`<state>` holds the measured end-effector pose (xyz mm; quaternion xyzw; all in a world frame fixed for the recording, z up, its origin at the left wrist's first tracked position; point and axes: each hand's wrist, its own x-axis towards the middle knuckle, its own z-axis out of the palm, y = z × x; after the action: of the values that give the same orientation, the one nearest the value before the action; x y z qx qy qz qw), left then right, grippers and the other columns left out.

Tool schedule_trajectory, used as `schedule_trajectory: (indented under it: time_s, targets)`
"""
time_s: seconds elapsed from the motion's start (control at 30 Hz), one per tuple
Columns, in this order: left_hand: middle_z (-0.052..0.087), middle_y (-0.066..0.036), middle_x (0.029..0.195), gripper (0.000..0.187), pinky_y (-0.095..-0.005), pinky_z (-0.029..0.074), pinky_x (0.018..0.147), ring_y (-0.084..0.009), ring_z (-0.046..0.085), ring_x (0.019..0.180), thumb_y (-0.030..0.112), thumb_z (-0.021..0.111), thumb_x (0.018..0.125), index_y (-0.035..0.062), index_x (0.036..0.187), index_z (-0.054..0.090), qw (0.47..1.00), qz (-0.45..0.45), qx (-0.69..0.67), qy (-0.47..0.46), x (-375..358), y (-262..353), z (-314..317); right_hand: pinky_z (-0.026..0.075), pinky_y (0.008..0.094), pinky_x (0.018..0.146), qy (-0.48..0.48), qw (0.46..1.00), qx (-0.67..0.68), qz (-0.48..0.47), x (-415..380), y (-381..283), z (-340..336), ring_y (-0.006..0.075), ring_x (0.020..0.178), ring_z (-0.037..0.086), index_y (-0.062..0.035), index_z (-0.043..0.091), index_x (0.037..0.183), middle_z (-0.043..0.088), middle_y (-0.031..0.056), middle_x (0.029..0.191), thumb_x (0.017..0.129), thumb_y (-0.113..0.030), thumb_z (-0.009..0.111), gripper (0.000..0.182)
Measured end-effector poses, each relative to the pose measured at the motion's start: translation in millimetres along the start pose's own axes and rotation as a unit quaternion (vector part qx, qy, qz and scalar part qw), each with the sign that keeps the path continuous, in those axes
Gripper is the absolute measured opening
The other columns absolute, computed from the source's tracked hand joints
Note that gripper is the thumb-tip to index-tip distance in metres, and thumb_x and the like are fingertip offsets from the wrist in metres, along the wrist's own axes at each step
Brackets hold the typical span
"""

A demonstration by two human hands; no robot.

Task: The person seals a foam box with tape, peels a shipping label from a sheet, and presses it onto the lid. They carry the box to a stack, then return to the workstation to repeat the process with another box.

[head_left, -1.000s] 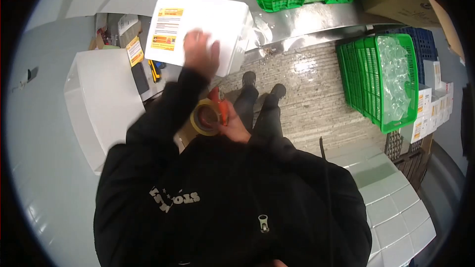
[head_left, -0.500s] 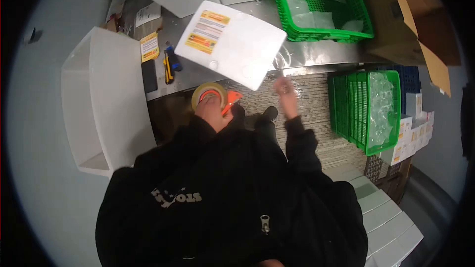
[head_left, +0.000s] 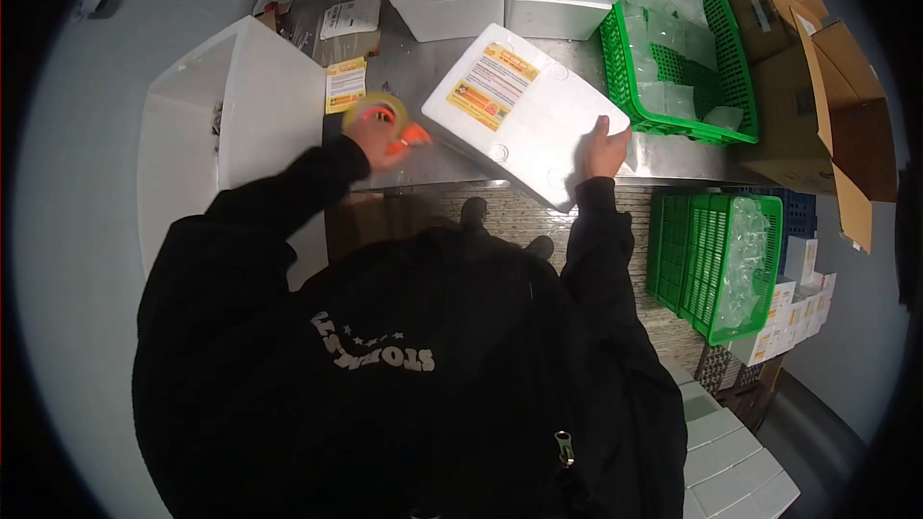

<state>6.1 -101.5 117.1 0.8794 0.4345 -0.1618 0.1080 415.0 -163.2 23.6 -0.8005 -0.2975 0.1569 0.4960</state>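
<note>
My left hand (head_left: 370,142) is closed around a tape dispenser (head_left: 411,137) with orange parts and a roll of clear yellowish tape, slightly blurred. It is raised over the table's front edge, left of a white foam box (head_left: 543,120). The box has a smooth lid with a yellow-and-white printed label (head_left: 493,86) and lies at an angle on the metal table (head_left: 423,159). My right hand (head_left: 604,152) grips its right front corner, thumb on top; the fingers beneath are partly hidden.
A green crate (head_left: 745,127) with clear bags stands at the right back, near open cardboard boxes (head_left: 846,86). More green crates (head_left: 692,255) sit on the floor. White foam boxes (head_left: 442,0) line the back; another large one (head_left: 274,106) stands at left, beside a loose label (head_left: 346,85).
My left hand has lifted the tape dispenser up toward the table. My right hand has moved up from beside the table onto the foam box's corner. The camera view has shifted.
</note>
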Motion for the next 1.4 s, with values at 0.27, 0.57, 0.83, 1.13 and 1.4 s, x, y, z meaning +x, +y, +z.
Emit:
schedule_trajectory:
  time_s: [0.27,0.57,0.83,1.13,1.4]
  targets:
    - [0.061,-0.018,0.092,0.052,-0.0443,0.049,0.082,-0.0365,0.060,0.090,0.050,0.069,0.078,0.0003,0.090,0.060,0.896,0.424,0.111,0.071,150.4,-103.3,-27.4,0.046,0.0447,0.093,-0.008,1.000,-0.011,-0.020,1.2,-3.3,-4.9,0.0450,0.109,0.059,0.0071,0.041,0.135,0.062,0.0301,0.116,0.091,-0.034,0.063,0.064]
    - [0.056,-0.012,0.076,0.033,-0.0405,0.046,0.065,-0.0298,0.057,0.073,0.036,0.070,0.076,0.0052,0.087,0.063,0.938,0.340,-0.064,-0.005,13.0,15.7,28.8,0.048,0.0499,0.090,-0.186,0.947,-0.259,-0.030,47.1,-49.0,4.4,0.0476,0.101,0.062,0.0087,0.054,0.115,0.064,0.0350,0.103,0.086,-0.068,0.050,0.083]
    - [0.056,-0.010,0.079,0.039,-0.0417,0.047,0.069,-0.0299,0.057,0.075,0.040,0.069,0.080,0.0067,0.099,0.063,0.935,0.329,-0.133,-0.001,30.4,-17.5,-7.9,0.053,0.0505,0.075,-0.153,0.920,-0.344,-0.112,43.5,-69.6,14.5,0.0453,0.082,0.067,0.0062,0.060,0.092,0.066,0.0305,0.082,0.083,-0.072,0.050,0.080]
    - [0.056,-0.011,0.088,0.046,-0.0414,0.047,0.072,-0.0309,0.056,0.084,0.041,0.075,0.071,0.0056,0.095,0.059,0.789,0.610,0.065,0.015,176.3,-66.2,-41.7,0.053,0.0503,0.079,-0.268,0.882,-0.324,-0.213,81.3,-90.6,53.6,0.0436,0.087,0.067,0.0086,0.061,0.112,0.067,0.0305,0.087,0.084,-0.075,0.045,0.090]
    - [0.058,-0.018,0.071,0.018,-0.0443,0.049,0.064,-0.0354,0.061,0.071,0.019,0.057,0.079,0.0022,0.071,0.057,0.888,0.313,-0.262,-0.211,30.6,83.4,56.2,0.052,0.0489,0.075,-0.441,0.734,-0.277,-0.436,34.8,-145.7,117.1,0.0397,0.076,0.066,-0.0120,0.072,0.104,0.068,0.0195,0.076,0.093,-0.060,0.043,0.057]
